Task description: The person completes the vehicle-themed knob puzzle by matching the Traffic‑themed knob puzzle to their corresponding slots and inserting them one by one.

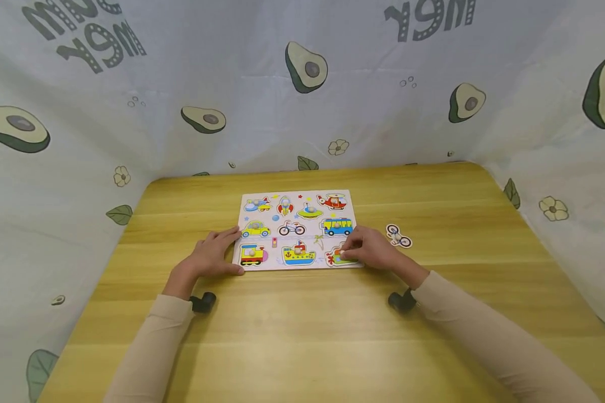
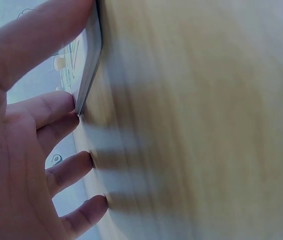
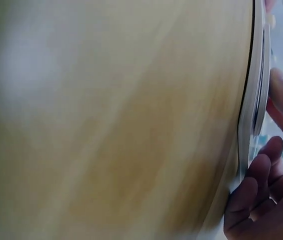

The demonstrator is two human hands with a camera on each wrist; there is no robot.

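Note:
A flat wooden puzzle board [image 1: 274, 261] with knobbed vehicle pieces lies on the table. My left hand [image 1: 212, 254] rests along its left side, fingers spread; in the left wrist view the thumb [image 2: 36, 37] and forefinger touch the board's edge. At the lower right corner, my right hand [image 1: 375, 248] pinches a red-and-green vehicle piece [image 1: 335, 259], partly hidden by the fingers. From the right wrist view that piece [image 3: 264, 85] sits slightly tilted against the board's top. A loose bicycle piece [image 1: 398, 236] lies on the table, right of the board.
The board carries a bus [image 1: 337, 226], a ship [image 1: 298, 254], a train [image 1: 252, 254], a car [image 1: 255, 229] and several other pieces. A bicycle picture [image 1: 292, 228] shows in its middle row. Behind the wooden table [image 1: 302, 330] hangs an avocado-print cloth [image 1: 262, 145].

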